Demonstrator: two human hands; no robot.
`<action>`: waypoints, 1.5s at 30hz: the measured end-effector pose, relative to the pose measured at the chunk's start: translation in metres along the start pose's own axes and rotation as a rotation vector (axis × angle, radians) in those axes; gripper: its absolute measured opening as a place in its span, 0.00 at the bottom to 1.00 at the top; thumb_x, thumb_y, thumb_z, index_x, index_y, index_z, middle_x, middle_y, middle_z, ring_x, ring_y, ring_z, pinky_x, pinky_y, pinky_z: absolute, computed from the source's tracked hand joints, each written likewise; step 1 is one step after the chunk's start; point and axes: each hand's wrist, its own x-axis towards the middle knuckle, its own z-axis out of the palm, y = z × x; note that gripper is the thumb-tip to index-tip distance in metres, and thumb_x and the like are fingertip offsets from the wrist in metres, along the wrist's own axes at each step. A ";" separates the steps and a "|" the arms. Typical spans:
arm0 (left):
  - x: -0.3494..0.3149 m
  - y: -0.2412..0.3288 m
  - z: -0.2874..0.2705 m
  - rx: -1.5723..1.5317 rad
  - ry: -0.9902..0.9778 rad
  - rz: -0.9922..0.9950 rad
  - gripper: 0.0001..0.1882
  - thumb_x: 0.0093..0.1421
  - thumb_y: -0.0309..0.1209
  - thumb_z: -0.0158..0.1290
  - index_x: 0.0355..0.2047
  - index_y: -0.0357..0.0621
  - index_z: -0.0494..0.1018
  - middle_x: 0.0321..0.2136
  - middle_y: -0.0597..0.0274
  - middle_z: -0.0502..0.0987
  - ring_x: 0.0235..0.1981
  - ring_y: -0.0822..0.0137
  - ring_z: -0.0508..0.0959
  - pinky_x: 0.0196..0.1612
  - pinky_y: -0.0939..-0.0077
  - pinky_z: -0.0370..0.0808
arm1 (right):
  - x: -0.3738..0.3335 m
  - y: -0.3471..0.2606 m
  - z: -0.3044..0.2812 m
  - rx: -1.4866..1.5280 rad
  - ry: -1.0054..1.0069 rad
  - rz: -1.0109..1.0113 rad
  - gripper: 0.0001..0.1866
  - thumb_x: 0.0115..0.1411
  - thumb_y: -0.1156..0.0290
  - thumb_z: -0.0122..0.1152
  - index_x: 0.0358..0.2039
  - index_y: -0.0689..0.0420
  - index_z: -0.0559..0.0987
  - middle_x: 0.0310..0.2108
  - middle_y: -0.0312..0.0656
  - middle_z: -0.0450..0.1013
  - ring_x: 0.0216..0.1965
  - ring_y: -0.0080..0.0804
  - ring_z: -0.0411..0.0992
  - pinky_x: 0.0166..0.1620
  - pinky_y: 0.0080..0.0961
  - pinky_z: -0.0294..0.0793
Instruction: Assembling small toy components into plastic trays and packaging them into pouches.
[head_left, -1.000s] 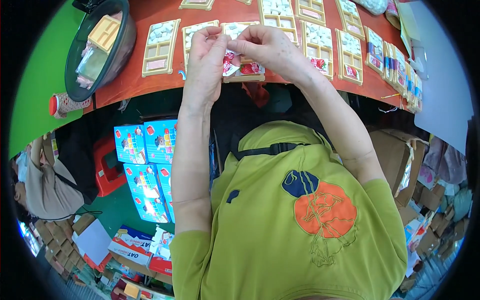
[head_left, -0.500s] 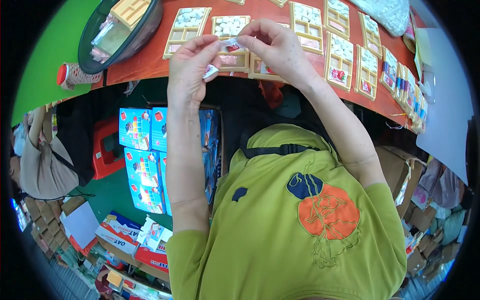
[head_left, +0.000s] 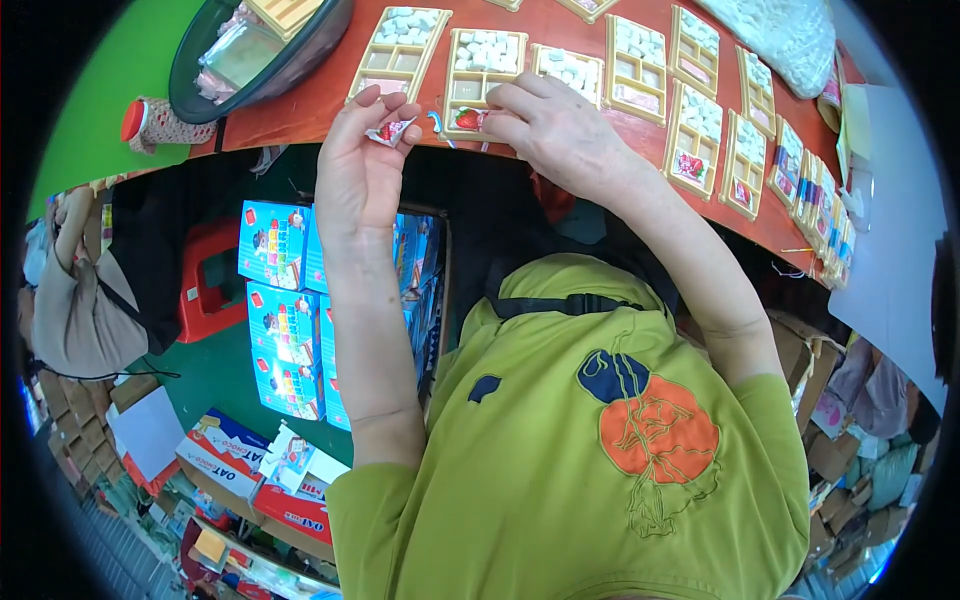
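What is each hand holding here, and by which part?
The left hand pinches a small red-and-white packet by its edge between fingertips. The right hand presses another packet into a tan tray; its grip cannot be told.

The hands have parted. The right hand [head_left: 560,130] has gone down to the tan tray [head_left: 478,70] with a red sachet [head_left: 468,119]; the left hand [head_left: 362,165] now holds another sachet [head_left: 390,130] alone.

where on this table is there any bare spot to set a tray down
Bare red table shows between the dark bowl and the nearest tan tray, and along the front edge under the left hand. A green surface left of the bowl is open too. From the right hand rightward, trays sit packed side by side.
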 end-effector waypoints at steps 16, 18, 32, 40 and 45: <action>-0.007 0.005 -0.005 0.167 -0.152 0.123 0.18 0.57 0.13 0.47 0.48 0.34 0.66 0.43 0.51 0.74 0.49 0.59 0.77 0.53 0.66 0.76 | 0.027 -0.021 0.003 0.150 0.030 0.232 0.14 0.59 0.75 0.59 0.46 0.57 0.79 0.44 0.44 0.71 0.48 0.43 0.73 0.50 0.37 0.74; -0.006 0.003 -0.003 0.162 -0.192 0.101 0.17 0.57 0.13 0.47 0.48 0.34 0.66 0.43 0.52 0.74 0.49 0.60 0.77 0.53 0.66 0.76 | 0.041 -0.025 0.003 0.268 0.091 0.215 0.13 0.59 0.74 0.61 0.46 0.58 0.78 0.43 0.45 0.71 0.46 0.44 0.74 0.47 0.37 0.75; 0.000 0.007 0.002 0.220 0.049 0.226 0.14 0.60 0.23 0.60 0.46 0.34 0.72 0.37 0.54 0.81 0.37 0.69 0.82 0.31 0.82 0.77 | 0.069 -0.020 0.009 0.944 -0.005 0.654 0.13 0.65 0.65 0.61 0.42 0.63 0.78 0.29 0.34 0.72 0.27 0.16 0.70 0.31 0.16 0.71; 0.005 0.010 0.004 0.264 0.073 0.287 0.14 0.63 0.26 0.57 0.47 0.34 0.72 0.37 0.54 0.82 0.32 0.70 0.82 0.27 0.85 0.72 | 0.077 -0.013 0.017 1.060 -0.019 0.808 0.14 0.65 0.62 0.62 0.39 0.62 0.79 0.27 0.35 0.75 0.25 0.16 0.70 0.32 0.19 0.73; 0.006 0.011 -0.015 0.315 0.286 0.505 0.11 0.65 0.26 0.54 0.45 0.32 0.72 0.36 0.53 0.81 0.33 0.70 0.82 0.28 0.85 0.73 | 0.085 -0.003 0.036 0.470 0.160 0.431 0.09 0.64 0.67 0.60 0.37 0.60 0.79 0.30 0.41 0.76 0.29 0.29 0.76 0.34 0.27 0.75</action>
